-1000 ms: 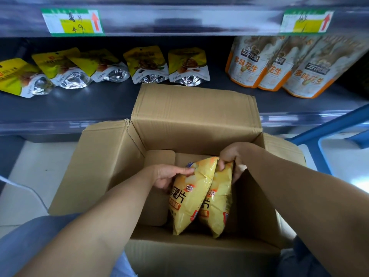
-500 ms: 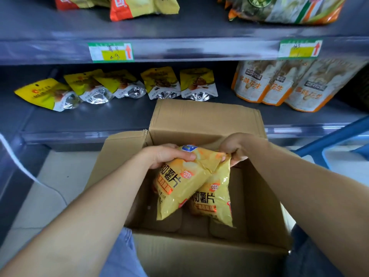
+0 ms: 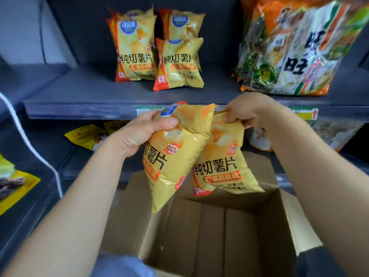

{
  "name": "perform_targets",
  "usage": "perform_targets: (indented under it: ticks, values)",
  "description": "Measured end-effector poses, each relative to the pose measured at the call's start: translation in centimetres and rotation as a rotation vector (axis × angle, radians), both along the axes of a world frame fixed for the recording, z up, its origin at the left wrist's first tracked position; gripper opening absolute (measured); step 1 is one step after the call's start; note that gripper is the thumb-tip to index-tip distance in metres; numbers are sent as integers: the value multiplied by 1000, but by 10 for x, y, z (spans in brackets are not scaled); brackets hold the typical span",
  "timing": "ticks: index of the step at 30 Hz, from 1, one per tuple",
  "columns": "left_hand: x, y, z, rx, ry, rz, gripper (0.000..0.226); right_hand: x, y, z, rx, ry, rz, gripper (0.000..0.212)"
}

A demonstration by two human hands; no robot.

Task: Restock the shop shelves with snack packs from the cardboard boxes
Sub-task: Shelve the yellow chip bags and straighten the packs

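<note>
My left hand (image 3: 139, 132) grips the top of a yellow potato-chip pack (image 3: 173, 156), which hangs tilted above the open cardboard box (image 3: 209, 226). My right hand (image 3: 245, 110) pinches the top edge of a second yellow chip pack (image 3: 221, 162) beside the first. Both packs hang just below the front edge of the grey shelf (image 3: 89, 94). On that shelf stand three matching chip packs (image 3: 159, 54). Only bare cardboard shows inside the box.
A big multi-pack of rice crackers (image 3: 295, 48) fills the shelf's right side. Below are small yellow pouches (image 3: 85, 134) and peanut bags (image 3: 335, 136), partly hidden. A price tag (image 3: 307, 114) sits on the shelf edge. A white cable (image 3: 30, 144) runs down at left.
Both hands have lifted the two chip packs out of the box up to the level of the shelf edge. My view has tilted up to the shelf with matching packs.
</note>
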State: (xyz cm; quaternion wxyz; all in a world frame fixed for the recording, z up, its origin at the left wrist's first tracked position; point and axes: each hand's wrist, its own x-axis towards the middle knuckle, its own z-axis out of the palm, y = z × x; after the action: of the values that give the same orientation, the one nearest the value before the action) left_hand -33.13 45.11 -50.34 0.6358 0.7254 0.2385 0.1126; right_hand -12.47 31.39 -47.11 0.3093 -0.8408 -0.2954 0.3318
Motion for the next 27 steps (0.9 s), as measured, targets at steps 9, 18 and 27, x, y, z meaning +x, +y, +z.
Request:
perform_targets:
  ticks: [9,18,27]
  values:
    - [4,36,84,86,-448,488,71,5,52,84,635,-121,-211,31]
    - [34,93,91,335,-332,943,84,20,121,79,826,-80,-401,27]
    - [50,136,45,273,-215,836,114,16,133,31,915,35,-240,105]
